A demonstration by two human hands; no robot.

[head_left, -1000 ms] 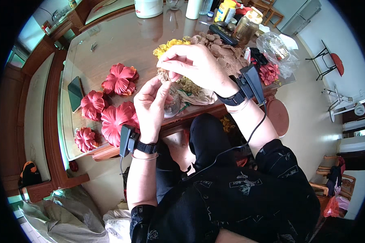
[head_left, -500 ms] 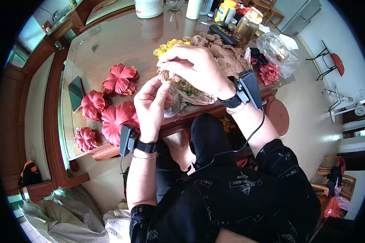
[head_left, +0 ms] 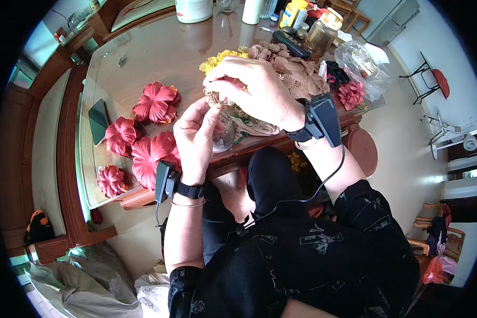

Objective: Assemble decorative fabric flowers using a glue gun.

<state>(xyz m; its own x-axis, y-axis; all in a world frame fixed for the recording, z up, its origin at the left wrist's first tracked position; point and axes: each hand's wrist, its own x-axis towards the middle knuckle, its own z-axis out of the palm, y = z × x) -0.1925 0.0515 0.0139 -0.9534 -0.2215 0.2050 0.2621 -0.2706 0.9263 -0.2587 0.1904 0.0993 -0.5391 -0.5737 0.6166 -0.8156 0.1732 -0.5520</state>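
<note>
Above the near edge of the table, my two hands meet at a small tan, stringy piece that looks like an artificial flower's centre. My left hand pinches it from below between thumb and fingertips. From above, my right hand closes its fingers on the same piece, partly hiding it. Behind the right hand lie a heap of brown frilled petal pieces and some yellow ones. A clear glass container stands just below the hands, beside a crumpled whitish cloth. Several red artificial flowers, including a large one, lie to the left.
A dark phone lies near the table's left edge. At the back stand a white tub, a yellow bottle and a brown jar. A clear plastic bag and a pink flower sit at the right.
Both hands have shifted very slightly, the right wrist turning a little. They keep their grip on the tan piece, and the rest stays in place.
</note>
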